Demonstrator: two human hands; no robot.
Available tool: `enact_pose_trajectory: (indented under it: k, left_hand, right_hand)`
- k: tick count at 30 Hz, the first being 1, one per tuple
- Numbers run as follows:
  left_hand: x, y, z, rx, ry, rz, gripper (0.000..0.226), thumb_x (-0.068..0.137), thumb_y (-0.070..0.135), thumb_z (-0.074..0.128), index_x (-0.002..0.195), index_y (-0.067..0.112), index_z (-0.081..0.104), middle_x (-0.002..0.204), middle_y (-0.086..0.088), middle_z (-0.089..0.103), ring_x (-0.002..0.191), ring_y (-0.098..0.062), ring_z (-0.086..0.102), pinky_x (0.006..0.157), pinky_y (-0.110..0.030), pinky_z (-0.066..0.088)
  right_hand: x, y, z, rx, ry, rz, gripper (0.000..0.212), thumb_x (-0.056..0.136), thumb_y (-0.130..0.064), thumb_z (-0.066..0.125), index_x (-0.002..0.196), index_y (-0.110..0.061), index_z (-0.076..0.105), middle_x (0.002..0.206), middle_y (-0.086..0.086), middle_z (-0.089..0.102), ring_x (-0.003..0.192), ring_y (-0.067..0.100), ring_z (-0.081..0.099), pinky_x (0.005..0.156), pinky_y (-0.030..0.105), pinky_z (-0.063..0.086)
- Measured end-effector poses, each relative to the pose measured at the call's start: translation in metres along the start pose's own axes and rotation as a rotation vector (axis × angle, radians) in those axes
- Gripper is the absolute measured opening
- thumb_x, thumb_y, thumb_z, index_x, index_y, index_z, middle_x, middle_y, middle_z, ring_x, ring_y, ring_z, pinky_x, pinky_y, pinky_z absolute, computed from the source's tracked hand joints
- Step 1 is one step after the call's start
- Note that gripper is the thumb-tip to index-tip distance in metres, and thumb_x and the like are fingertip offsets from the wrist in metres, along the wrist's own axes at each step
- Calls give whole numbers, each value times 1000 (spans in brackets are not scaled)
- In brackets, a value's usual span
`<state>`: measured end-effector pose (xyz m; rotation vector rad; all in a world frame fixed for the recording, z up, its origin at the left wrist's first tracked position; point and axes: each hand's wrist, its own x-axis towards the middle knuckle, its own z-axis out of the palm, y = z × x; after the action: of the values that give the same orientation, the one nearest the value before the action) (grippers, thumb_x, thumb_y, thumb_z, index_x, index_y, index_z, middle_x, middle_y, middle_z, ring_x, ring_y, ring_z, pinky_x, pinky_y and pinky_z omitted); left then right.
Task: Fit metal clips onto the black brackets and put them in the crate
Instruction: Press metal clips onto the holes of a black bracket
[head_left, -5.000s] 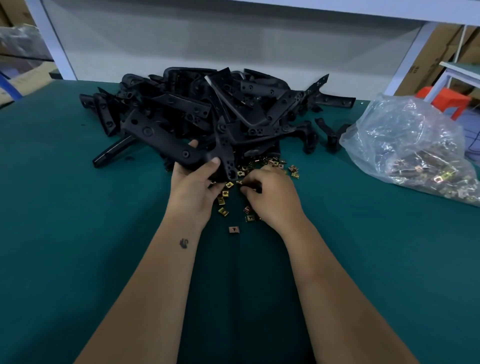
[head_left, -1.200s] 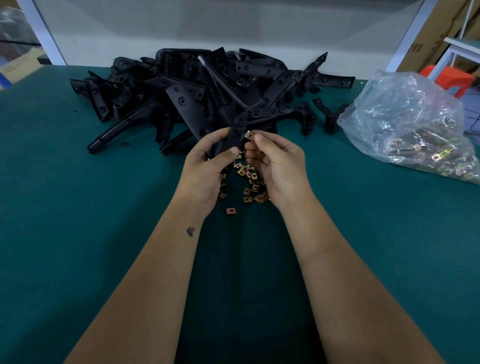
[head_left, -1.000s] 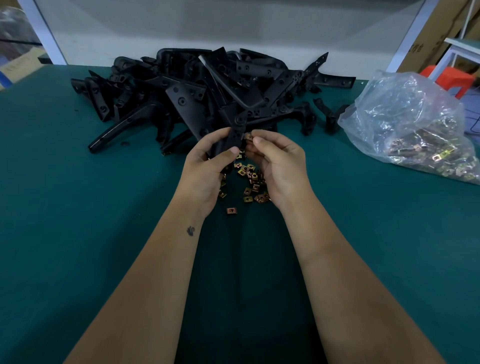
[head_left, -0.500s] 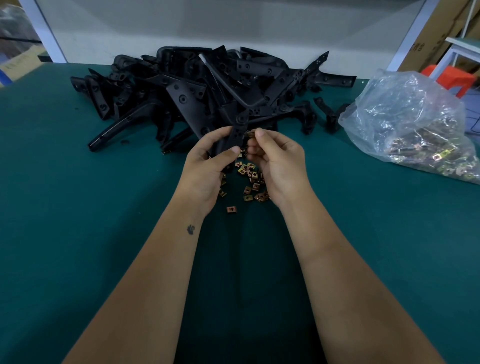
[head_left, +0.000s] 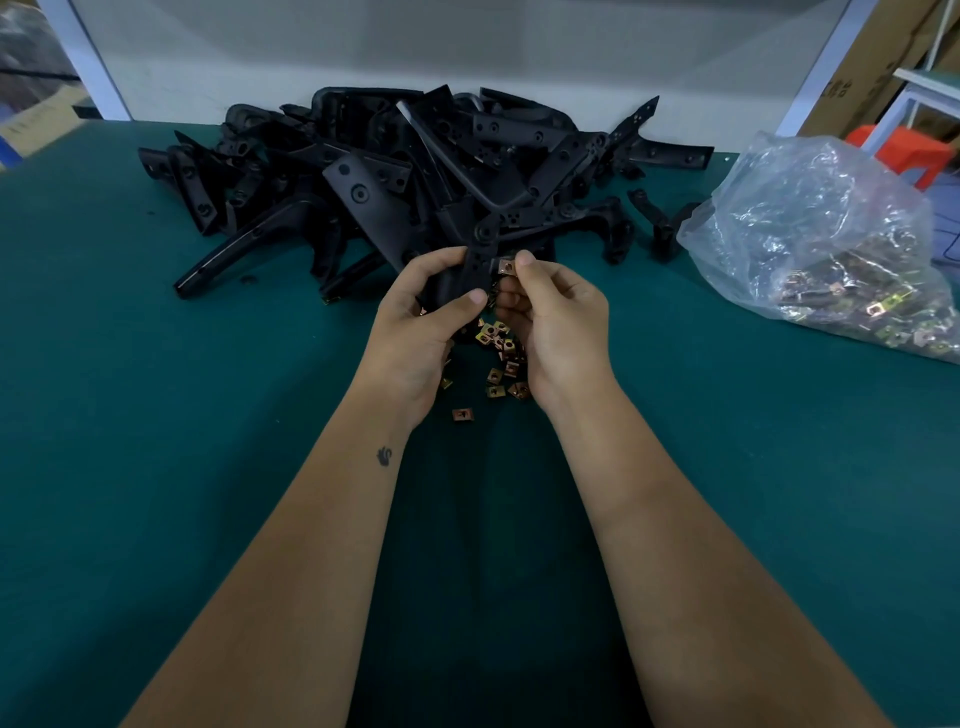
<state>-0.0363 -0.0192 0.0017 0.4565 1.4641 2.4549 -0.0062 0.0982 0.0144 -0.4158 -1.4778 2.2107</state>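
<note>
We work at the wide green-topped counter (head_left: 156, 467), where the big heap of black plastic brackets (head_left: 395, 171) lies against the far edge, toward the middle. At the far right corner sits the crumpled clear plastic bag of spare metal clips (head_left: 821, 244). A loose scatter of small brass-coloured metal clips (head_left: 501, 358) lies on the green surface just below our hands, near the heap.

Our left hand (head_left: 415, 332) curls round the single black bracket (head_left: 475, 265) we picked from the heap, holding it upright just above the scatter. Our right hand (head_left: 556, 317) pinches one small copper-toned clip (head_left: 505, 267) between thumb and forefinger. Compared with half a second ago, that clip sits closer against the bracket's right edge, its flat face turned toward us; we cannot tell whether it is seated.

We judge that the fitting of this clip is nearly made, and the bracket must then go to the crate, which no view shows.
</note>
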Motion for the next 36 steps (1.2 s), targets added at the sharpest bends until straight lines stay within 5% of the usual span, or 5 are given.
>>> enact_pose_trajectory:
  k: [21,27,36]
  left_hand:
    - [-2,0,2,45,48,-22,31,89,-2,65,111,20,65,105,-4,73,98,-17,68,86,-32,55]
    - [-3,1,3,78,19,-18,31,88,1,68,108,24,68,108,-1,71,101,-15,67,83,-26,53]
    - [-4,2,4,82,82,-30,31,87,-3,68,108,20,66,115,-12,68,106,-23,65,94,-37,54]
  right_hand:
    - [1,2,-1,-186,-99,-46,20,98,-19,60,84,-10,71,71,-3,70,70,11,66,65,23,54]
    - [-2,4,4,-29,-19,1,22,98,-17,59,95,3,68,88,14,69,85,26,66,88,44,57]
    - [-6,3,7,-59,-72,-44,12,93,-14,66,83,-10,70,77,3,67,79,20,63,81,38,55]
